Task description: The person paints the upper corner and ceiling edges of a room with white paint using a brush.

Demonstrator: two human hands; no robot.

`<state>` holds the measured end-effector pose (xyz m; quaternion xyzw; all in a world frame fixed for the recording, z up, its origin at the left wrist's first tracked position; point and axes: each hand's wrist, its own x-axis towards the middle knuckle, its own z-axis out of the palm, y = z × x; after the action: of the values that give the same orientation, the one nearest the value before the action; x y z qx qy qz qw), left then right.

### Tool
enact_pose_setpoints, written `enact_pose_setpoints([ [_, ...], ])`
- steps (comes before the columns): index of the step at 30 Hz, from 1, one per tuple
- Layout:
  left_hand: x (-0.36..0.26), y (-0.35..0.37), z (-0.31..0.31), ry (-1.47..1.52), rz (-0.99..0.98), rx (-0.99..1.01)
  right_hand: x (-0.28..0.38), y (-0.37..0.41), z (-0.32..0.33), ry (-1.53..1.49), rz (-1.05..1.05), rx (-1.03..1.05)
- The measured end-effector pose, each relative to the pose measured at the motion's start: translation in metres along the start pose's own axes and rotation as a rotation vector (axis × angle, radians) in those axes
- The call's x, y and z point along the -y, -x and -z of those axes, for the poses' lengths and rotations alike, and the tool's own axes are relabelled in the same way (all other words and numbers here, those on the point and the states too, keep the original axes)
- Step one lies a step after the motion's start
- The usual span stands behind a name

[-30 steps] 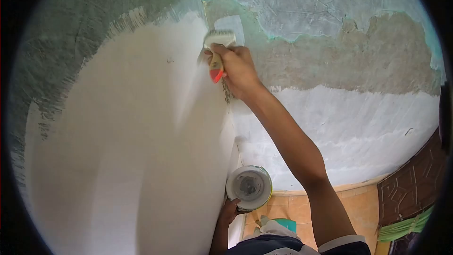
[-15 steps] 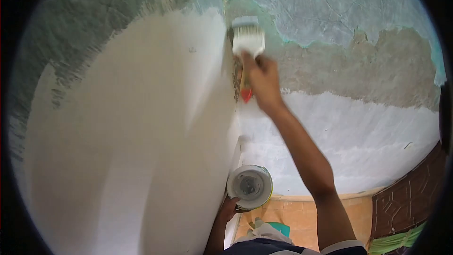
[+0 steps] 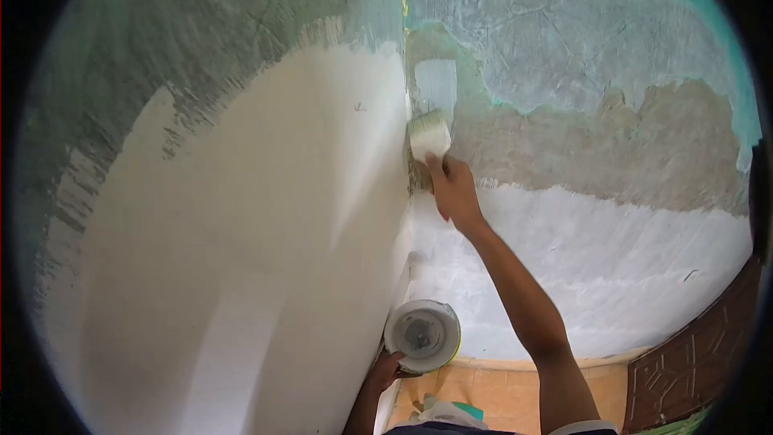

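My right hand [image 3: 456, 193] is closed round the handle of a wide paintbrush [image 3: 429, 135], its bristles pointing up against the right wall beside the corner. Above the bristles runs a fresh pale stroke [image 3: 436, 84] on the bare plaster. Low in the view, my left hand [image 3: 388, 370] grips the rim of a round paint bucket [image 3: 423, 337], thumb over the edge. Inside the bucket, greyish-white paint shows around the bottom.
White paint covers much of the left wall [image 3: 241, 193]; dark green-grey remains above it. The right wall has grey-brown plaster [image 3: 564, 141] over a white lower band [image 3: 580, 250]. A brown carved door [image 3: 684, 354] stands at lower right, above orange floor tiles [image 3: 515, 395].
The brush in my right hand has moved down along the corner, leaving a longer pale stroke above it. The view has tilted slightly upward. My left hand still holds the bucket.
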<state>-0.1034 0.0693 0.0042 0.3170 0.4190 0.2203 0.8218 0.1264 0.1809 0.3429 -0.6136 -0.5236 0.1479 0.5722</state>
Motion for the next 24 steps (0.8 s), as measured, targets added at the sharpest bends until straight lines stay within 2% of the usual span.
enact_pose_setpoints([
  [1, -0.004, 0.006, -0.004, -0.001, -0.009, 0.014, -0.001, 0.003, 0.004, 0.01, 0.015, 0.0],
  [3, -0.008, 0.004, -0.006, 0.007, -0.026, 0.035, 0.006, 0.006, 0.012, 0.3, 0.392, -0.162],
  [4, -0.006, 0.001, -0.004, 0.008, -0.019, 0.039, 0.015, 0.002, 0.019, 0.301, 0.494, -0.157],
  [7, 0.009, -0.014, 0.006, 0.02, -0.023, 0.027, 0.061, -0.021, 0.039, 0.445, 0.639, -0.153],
  [12, 0.008, -0.01, 0.006, 0.022, -0.011, 0.047, 0.119, -0.052, 0.051, 0.606, 0.627, -0.246],
  [16, 0.005, -0.008, 0.004, 0.041, -0.018, 0.036, 0.109, -0.063, 0.034, 0.771, 0.619, -0.247],
  [18, 0.002, -0.003, -0.001, 0.0, -0.044, 0.011, 0.104, -0.058, 0.025, 0.863, 0.613, -0.316],
  [24, 0.012, -0.012, 0.01, 0.021, -0.022, 0.035, 0.085, -0.035, 0.019, 0.898, 0.521, -0.24],
])
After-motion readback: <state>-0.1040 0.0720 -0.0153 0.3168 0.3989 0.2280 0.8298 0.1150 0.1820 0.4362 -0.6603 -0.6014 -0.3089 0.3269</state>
